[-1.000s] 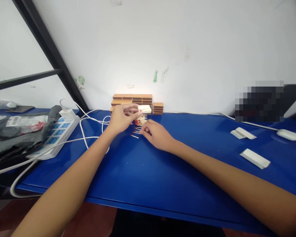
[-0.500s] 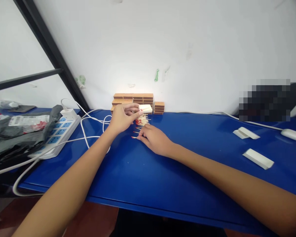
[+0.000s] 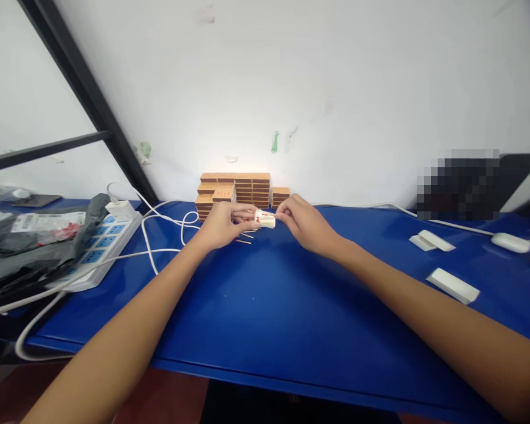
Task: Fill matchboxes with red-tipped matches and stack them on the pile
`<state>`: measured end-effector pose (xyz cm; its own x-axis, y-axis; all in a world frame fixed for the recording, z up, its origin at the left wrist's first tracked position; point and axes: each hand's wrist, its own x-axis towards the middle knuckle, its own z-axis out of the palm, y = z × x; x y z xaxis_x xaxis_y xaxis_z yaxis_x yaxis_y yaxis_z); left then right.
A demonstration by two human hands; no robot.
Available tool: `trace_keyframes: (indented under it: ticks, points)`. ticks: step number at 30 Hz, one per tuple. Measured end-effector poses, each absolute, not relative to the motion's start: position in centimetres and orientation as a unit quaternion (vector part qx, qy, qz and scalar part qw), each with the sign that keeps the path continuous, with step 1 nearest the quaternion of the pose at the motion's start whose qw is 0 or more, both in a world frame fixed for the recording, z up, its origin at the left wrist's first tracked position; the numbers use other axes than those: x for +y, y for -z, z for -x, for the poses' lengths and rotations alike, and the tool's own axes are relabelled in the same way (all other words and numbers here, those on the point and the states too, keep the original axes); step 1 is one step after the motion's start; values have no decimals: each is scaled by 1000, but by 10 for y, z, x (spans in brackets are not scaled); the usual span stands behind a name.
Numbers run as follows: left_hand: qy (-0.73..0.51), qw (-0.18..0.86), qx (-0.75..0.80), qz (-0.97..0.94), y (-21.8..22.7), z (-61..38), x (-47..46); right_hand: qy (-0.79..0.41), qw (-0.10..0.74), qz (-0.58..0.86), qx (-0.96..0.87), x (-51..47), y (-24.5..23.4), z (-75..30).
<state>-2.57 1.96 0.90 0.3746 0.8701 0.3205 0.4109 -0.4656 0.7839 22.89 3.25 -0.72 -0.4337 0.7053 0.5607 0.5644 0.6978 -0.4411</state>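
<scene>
Between thumb and fingers, my left hand [image 3: 224, 226] grips a small white matchbox tray [image 3: 267, 221], tilted toward me, with red-tipped matches in it. My right hand [image 3: 304, 224] is at the tray's right end, its thumb and forefinger pinched on a match [image 3: 270, 215] whose shaft lies over the tray. Loose matches [image 3: 244, 241] lie on the blue table just below and behind the left hand, which hides part of the pile. Stacked brown-orange matchboxes [image 3: 252, 184] stand against the wall behind the hands, with a smaller stack [image 3: 281, 195] to their right.
White empty trays [image 3: 454, 285] lie on the right of the blue table [image 3: 300, 341]. A power strip [image 3: 99, 250], white cables and a grey plastic bag [image 3: 44, 235] take up the left. A white cable with a white plug piece [image 3: 511, 242] runs along the back right.
My right hand has risen from the loose matches on the table to the tray's right end, bringing a match. My left hand has lowered and tilted the tray. The view has shifted slightly.
</scene>
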Motion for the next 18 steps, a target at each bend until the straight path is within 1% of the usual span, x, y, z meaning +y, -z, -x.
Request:
trace_keyframes:
  ticks: [5,14,18]
  points:
    - [-364,325,407,-772,-8,24,19,-86,367,376,-847,31,12,-227]
    - [-365,339,404,-768,-11,21,17,-65,429,355,-828,24,16,-217]
    - [-407,316,436,-738,-15,25,18,-74,456,355,-813,15,16,-209]
